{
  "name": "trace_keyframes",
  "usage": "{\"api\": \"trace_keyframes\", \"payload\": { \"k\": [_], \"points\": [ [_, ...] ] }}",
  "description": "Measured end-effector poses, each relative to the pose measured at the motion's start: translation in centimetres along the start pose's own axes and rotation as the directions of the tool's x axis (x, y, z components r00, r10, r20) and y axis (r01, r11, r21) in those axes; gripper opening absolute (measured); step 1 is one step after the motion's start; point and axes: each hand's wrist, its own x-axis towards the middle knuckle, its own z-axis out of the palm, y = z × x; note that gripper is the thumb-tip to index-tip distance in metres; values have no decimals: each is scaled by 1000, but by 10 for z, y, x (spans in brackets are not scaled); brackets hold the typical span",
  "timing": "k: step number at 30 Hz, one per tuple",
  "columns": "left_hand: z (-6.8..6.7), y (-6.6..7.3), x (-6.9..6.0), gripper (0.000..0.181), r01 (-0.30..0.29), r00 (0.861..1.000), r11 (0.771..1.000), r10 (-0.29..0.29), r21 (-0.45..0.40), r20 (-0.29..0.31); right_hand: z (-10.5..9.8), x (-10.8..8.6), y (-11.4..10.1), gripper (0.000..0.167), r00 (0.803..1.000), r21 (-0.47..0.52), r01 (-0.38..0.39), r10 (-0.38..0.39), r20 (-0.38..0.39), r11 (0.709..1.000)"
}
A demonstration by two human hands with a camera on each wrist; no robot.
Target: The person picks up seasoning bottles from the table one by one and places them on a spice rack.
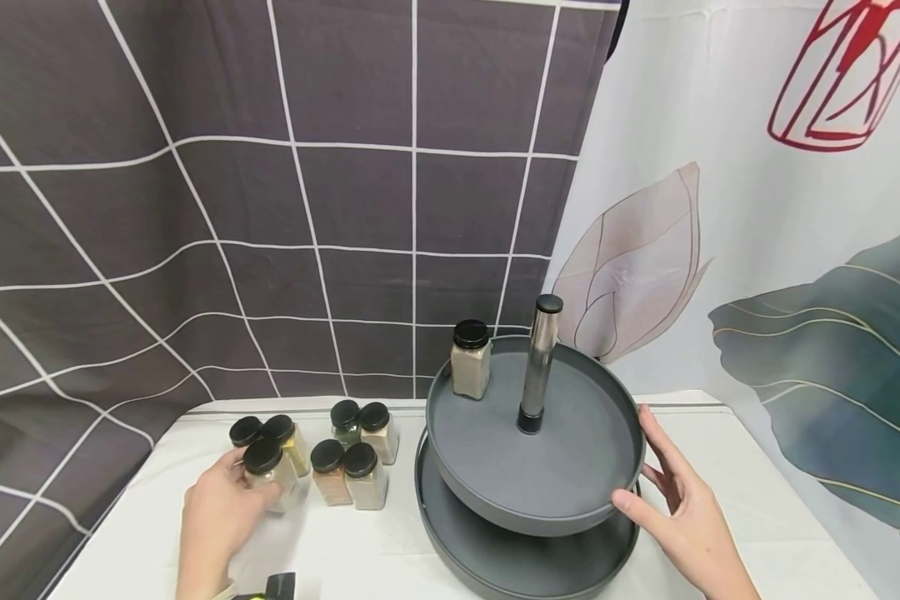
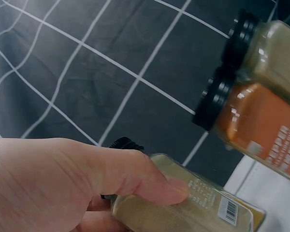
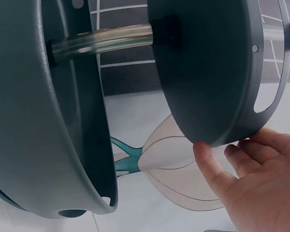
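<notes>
My left hand (image 1: 223, 515) holds a square spice jar (image 1: 268, 472) with a black lid, at the front of a jar cluster. In the left wrist view, the thumb lies along this jar (image 2: 183, 205) of beige powder, beside a printed barcode. A grey two-tier tray (image 1: 585, 450) with a metal post (image 1: 542, 362) stands right of the jars. My right hand (image 1: 682, 521) grips the upper tier's right rim, thumb toward the front and index finger farther back. The right wrist view shows thumb and fingertips against the edge of this tier (image 3: 217, 96), near a handle slot.
One spice jar (image 1: 470, 367) stands on the upper tier, at its back left. Several more black-lidded jars, including an orange-labelled one (image 2: 261, 125), stand between my left hand and the tray. Behind the white table (image 1: 390, 550) hangs a dark gridded cloth (image 1: 360, 200).
</notes>
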Motion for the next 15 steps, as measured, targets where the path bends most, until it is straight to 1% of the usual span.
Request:
{"api": "trace_keyframes", "payload": {
  "k": [2, 4, 9, 15],
  "points": [
    [-4, 3, -1, 70, 11, 1000, 1000, -11, -6, 8, 0, 0, 0, 90, 1000, 1, 2, -2, 0, 1000],
    [-7, 6, -3, 72, 24, 1000, 1000, -24, -12, 4, 0, 0, 0, 90, 1000, 1, 4, -4, 0, 1000],
    [-15, 14, -9, 72, 60, 998, 997, -61, -46, -33, 0, 0, 0, 88, 1000, -4, 9, -9, -2, 1000],
    [-22, 20, -15, 69, 67, 996, 994, -72, -90, -54, 0, 1, 0, 88, 1000, -8, 8, -8, -4, 1000]
  ]
}}
